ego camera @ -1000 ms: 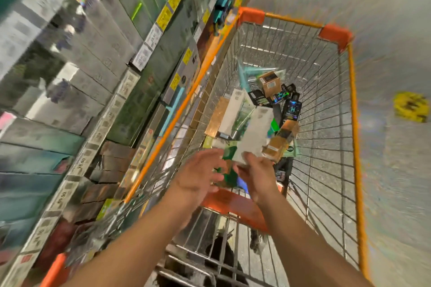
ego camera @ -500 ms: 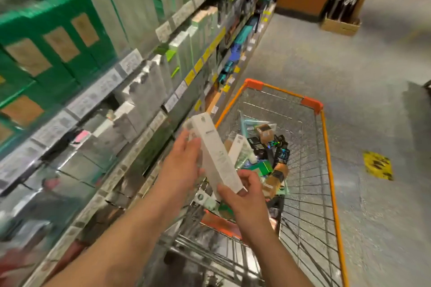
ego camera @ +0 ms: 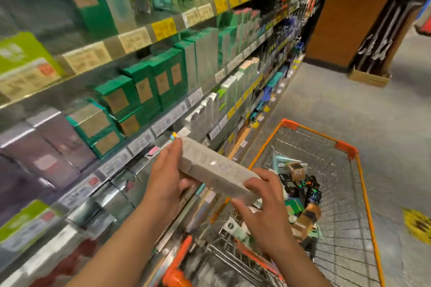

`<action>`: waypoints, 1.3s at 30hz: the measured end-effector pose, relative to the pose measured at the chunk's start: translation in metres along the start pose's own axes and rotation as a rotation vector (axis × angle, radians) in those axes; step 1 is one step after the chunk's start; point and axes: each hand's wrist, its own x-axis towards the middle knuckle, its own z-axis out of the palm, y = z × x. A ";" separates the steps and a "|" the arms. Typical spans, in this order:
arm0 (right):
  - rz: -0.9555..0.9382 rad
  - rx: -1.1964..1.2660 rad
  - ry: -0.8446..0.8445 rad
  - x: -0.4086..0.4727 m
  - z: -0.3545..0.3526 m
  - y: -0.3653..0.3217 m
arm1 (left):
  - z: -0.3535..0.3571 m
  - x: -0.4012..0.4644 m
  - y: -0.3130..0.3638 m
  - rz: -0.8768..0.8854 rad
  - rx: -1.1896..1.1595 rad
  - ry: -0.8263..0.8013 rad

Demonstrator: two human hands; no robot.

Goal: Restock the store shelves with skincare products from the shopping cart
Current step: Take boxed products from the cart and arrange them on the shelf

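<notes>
The white box (ego camera: 215, 169) has come up out of the cart (ego camera: 363, 193) and now lies almost flat between both hands, turned toward the shelves (ego camera: 140, 100) on the left. One second ago it was low, over the pile of products (ego camera: 300, 196) in the cart. The left hand (ego camera: 166, 175) holds its far end, thumb below and fingers (ego camera: 173, 149) along the side. The right hand (ego camera: 263, 200) grips the near end, with fingers (ego camera: 254, 183) curled over the top edge. The head has also turned to the shelves, so I judge that the picking is done and the placing begins. A row of similar pale boxes (ego camera: 210, 109) stands just beyond the box on a lower shelf; probably it belongs there. Many products remain in the cart.
</notes>
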 end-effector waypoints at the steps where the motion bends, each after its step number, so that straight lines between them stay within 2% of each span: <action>1: -0.022 -0.003 0.004 0.002 0.003 -0.006 | -0.006 -0.002 0.005 0.019 -0.019 -0.001; 3: -0.056 0.021 0.020 0.010 0.008 -0.016 | -0.015 -0.005 0.015 0.064 -0.040 -0.015; 8: 0.023 0.225 0.076 0.031 0.020 -0.043 | -0.037 -0.012 0.043 0.167 -0.095 -0.038; 12: 0.006 0.475 0.111 0.052 0.025 -0.076 | -0.055 -0.020 0.065 0.154 -0.216 -0.068; 15: -0.045 0.590 0.070 0.072 0.025 -0.106 | -0.068 -0.027 0.081 0.138 -0.284 -0.078; 19: -0.152 0.607 -0.027 0.095 0.028 -0.143 | -0.089 -0.038 0.098 0.115 -0.381 -0.114; 26: -0.223 0.554 -0.040 0.128 0.044 -0.216 | -0.123 -0.060 0.113 0.057 -0.381 -0.269; 30: -0.293 0.447 -0.037 0.139 0.059 -0.260 | -0.142 -0.069 0.119 0.168 -0.358 -0.179; 35: -0.273 0.493 -0.203 0.156 0.081 -0.306 | -0.164 -0.080 0.133 0.213 -0.305 -0.063; 39: -0.263 0.707 -0.419 0.156 0.100 -0.335 | -0.186 -0.095 0.151 0.188 -0.421 -0.094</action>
